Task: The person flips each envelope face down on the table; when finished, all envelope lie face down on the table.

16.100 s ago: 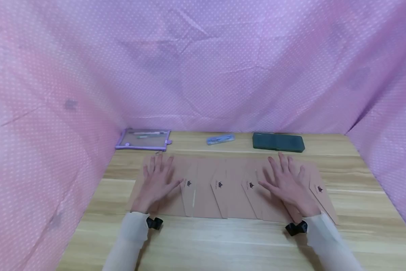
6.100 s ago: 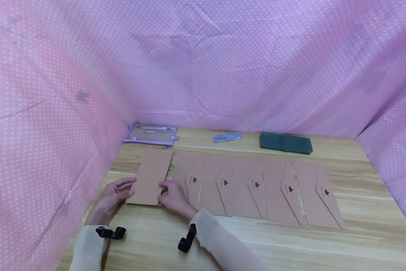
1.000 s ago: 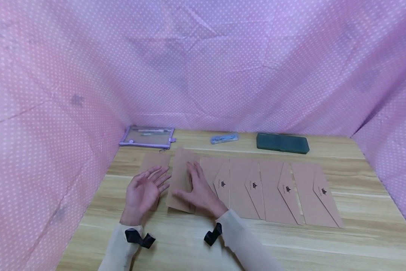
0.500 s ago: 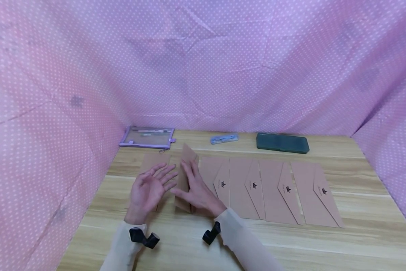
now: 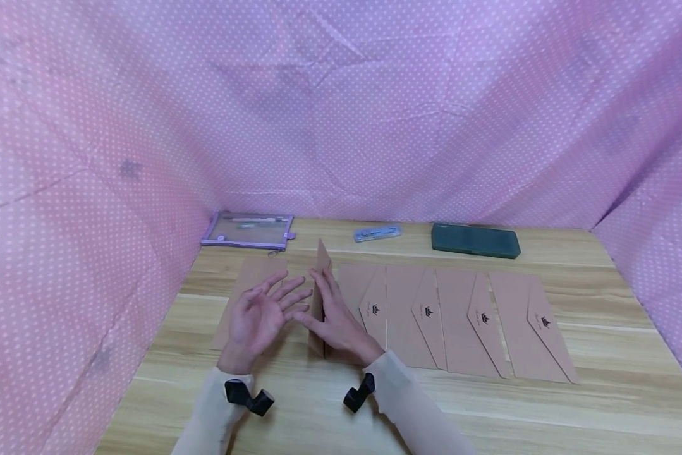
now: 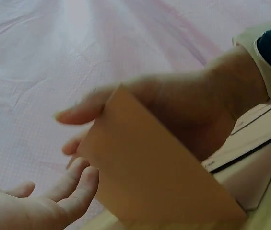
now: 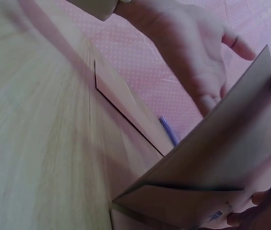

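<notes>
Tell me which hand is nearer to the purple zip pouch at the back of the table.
Left. The left hand hovers open, just in front of the purple zip pouch. The right hand is farther toward the middle, propping an upright envelope on edge.

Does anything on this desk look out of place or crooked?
One brown envelope stands up on its long edge while the others lie flat in a row. The right hand props it from behind, and the left hand hovers open beside it. The leftmost envelope also lies plain side up, showing no flap.
</notes>
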`<state>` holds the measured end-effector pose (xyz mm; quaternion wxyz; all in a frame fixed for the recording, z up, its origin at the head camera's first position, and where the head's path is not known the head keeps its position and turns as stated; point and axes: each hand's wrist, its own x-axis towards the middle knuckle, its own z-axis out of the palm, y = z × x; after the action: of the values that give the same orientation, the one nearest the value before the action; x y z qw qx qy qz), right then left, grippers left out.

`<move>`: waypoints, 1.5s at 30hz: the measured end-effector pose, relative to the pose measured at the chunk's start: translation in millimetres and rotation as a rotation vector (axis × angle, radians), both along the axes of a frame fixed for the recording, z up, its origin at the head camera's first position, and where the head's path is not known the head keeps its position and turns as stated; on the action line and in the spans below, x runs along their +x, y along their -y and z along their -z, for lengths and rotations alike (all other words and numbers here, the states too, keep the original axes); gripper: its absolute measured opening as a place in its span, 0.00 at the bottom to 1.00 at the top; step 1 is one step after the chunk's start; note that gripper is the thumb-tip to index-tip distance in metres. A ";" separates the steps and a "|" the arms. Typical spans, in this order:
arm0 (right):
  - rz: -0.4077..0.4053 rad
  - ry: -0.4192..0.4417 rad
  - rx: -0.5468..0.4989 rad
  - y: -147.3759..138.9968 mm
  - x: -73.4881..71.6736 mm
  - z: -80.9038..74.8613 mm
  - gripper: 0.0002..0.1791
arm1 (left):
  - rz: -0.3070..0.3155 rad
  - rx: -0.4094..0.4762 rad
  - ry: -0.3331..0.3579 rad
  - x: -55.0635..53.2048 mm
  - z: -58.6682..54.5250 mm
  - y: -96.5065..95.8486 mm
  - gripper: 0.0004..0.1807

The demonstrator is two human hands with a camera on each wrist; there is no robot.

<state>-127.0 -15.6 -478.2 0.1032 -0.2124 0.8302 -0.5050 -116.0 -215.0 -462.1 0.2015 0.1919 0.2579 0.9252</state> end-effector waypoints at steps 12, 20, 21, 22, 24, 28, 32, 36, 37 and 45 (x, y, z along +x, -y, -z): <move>0.011 -0.025 -0.056 -8.9 1.5 -2.2 0.47 | -0.038 -0.309 0.162 8.2 17.4 -0.5 0.26; 0.032 0.005 -0.102 -23.8 3.1 -3.2 0.50 | 0.033 -0.330 0.145 8.8 21.7 -6.7 0.28; 0.042 0.021 -0.107 -25.6 3.1 -3.2 0.50 | 0.038 -0.331 0.141 8.5 22.3 -6.9 0.28; 0.051 0.033 -0.119 -27.2 3.3 -3.1 0.50 | 0.042 -0.329 0.133 8.3 23.0 -6.9 0.28; 0.072 0.053 -0.135 -30.2 3.7 -2.4 0.50 | 0.053 -0.318 0.117 7.9 24.5 -6.6 0.29; 0.107 0.103 -0.151 -35.7 5.1 0.6 0.48 | 0.067 -0.302 0.090 7.8 26.6 -5.8 0.30; 0.146 0.175 -0.164 -39.4 6.1 3.0 0.49 | 0.065 -0.304 0.089 8.6 26.7 -6.1 0.30; 0.185 0.259 -0.211 -42.6 4.4 5.0 0.49 | 0.057 -0.304 0.092 9.0 26.6 -6.5 0.30; 0.193 0.286 -0.232 -43.4 3.7 5.3 0.49 | 0.056 -0.305 0.093 8.9 26.8 -6.5 0.30; 0.251 0.411 -0.293 -46.6 -1.1 7.8 0.51 | 0.048 -0.332 0.101 7.5 29.8 -6.4 0.27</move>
<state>-128.1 31.0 -486.1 0.1743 -0.0135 0.7297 -0.6610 -108.5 -208.6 -491.9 0.2651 0.1154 0.3921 0.8733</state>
